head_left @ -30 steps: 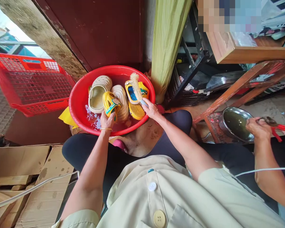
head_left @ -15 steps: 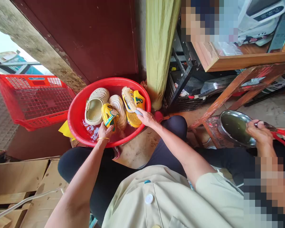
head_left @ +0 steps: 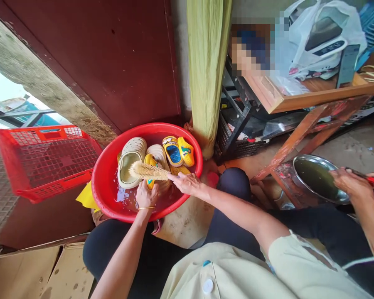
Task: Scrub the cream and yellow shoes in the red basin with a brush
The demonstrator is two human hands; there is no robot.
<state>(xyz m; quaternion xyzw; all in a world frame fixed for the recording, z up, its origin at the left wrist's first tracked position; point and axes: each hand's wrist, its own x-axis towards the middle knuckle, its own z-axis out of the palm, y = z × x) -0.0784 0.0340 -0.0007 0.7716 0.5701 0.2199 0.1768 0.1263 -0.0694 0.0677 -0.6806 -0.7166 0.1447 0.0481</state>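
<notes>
A red basin holds water and several clogs. My right hand is closed on the handle of a scrubbing brush, whose pale bristles lie over the basin's middle. Beneath the brush, my left hand grips a yellow clog, partly hidden by the brush. A cream clog rests at the left of the basin, and another pale clog sits behind the brush. Further right is a yellow clog with a blue inside, against a yellow one with a green figure.
A red plastic crate stands left of the basin. On the right, another person's hands hold a red-handled tool over a metal bowl of greenish liquid. Flattened cardboard lies at lower left; a wooden table is at upper right.
The brush has moved left in my right hand, from the right-hand yellow clogs to over the clog in my left hand. The whole view has shifted, so the basin appears lower.
</notes>
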